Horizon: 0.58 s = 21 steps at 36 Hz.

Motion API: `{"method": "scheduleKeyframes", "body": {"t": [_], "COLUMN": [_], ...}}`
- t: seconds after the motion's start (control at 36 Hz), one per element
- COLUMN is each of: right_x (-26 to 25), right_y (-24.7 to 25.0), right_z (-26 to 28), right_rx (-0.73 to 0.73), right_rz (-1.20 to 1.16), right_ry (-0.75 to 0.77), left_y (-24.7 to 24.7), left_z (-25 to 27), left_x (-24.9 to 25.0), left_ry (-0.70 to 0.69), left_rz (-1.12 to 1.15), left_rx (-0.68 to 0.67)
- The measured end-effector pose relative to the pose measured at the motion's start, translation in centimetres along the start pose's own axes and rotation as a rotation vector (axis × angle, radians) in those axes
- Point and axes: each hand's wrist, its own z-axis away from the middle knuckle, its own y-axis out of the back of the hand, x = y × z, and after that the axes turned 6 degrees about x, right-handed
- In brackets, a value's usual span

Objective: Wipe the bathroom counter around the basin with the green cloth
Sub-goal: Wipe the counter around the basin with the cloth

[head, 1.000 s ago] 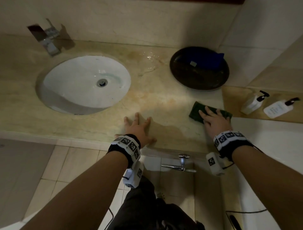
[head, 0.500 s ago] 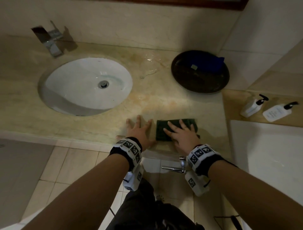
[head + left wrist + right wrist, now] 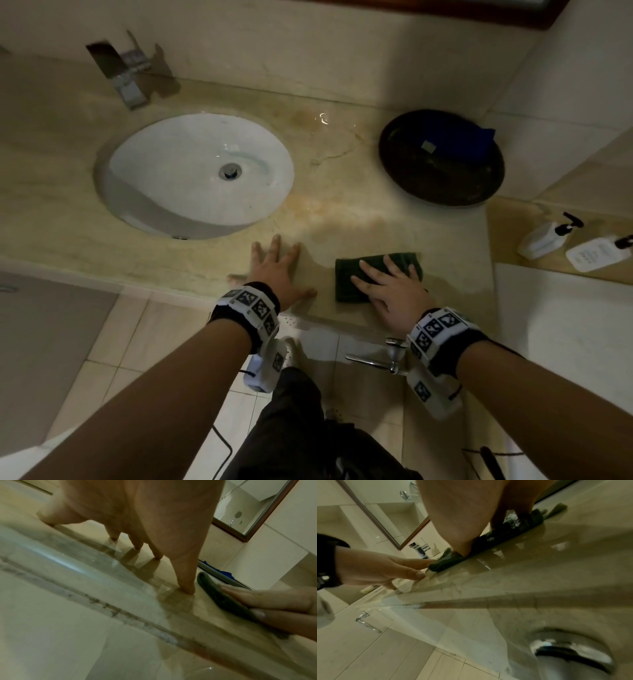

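Wiping in progress: right hand (image 3: 394, 294) presses flat on the cloth (image 3: 349, 281), fingers straight and spread, not gripping it. The cloth lies folded on the counter (image 3: 342, 212) near the front edge, right of the basin (image 3: 191, 178) and just beside the left hand (image 3: 277, 270), which rests flat with fingers spread, holding nothing. Step looks like the front-strip pass. Next move likely needs the left hand lifted clear, or the cloth steered back toward the dark bowl (image 3: 442, 171).
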Motion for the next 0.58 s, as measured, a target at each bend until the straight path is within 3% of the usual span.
{"method": "scheduleKeyframes", "body": {"t": [0.33, 0.58], "right_x": [-3.2, -3.7], "right_y": [1.9, 1.7], "right_z": [-6.3, -4.0], "right_rx": [0.041, 0.005], "right_rz": [0.006, 0.007], "right_ry": [-0.007, 0.009], "left_y": [0.1, 0.7], "left_z": [0.0, 0.0], "left_x": [0.1, -0.2], "left_ry": [0.019, 0.0], "left_rz": [-0.006, 0.035], "left_rx": [-0.008, -0.049]}}
